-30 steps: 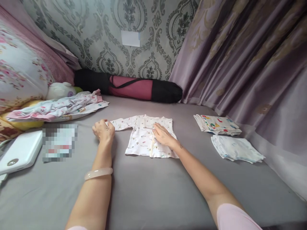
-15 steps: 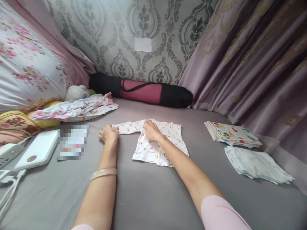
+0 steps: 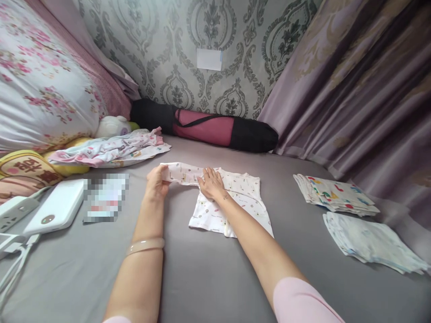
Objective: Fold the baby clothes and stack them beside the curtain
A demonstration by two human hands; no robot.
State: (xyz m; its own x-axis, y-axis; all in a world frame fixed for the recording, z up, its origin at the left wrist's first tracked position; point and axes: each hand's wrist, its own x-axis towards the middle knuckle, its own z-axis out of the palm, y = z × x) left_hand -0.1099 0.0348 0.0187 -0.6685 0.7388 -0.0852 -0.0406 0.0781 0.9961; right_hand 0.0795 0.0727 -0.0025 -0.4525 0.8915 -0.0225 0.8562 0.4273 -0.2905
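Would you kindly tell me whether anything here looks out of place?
The pink-trimmed clothing lies crumpled at left, which looks untidy against the folded stacks at right; nothing appears spilled or damaged.

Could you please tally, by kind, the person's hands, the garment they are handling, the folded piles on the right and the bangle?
Hands: 2 (left hand, right hand)
Garments being handled: 1 (printed garment)
Folded piles: 2 (colourful pile, pale pile)
Bangles: 1 (whitish bangle)
Total: 6
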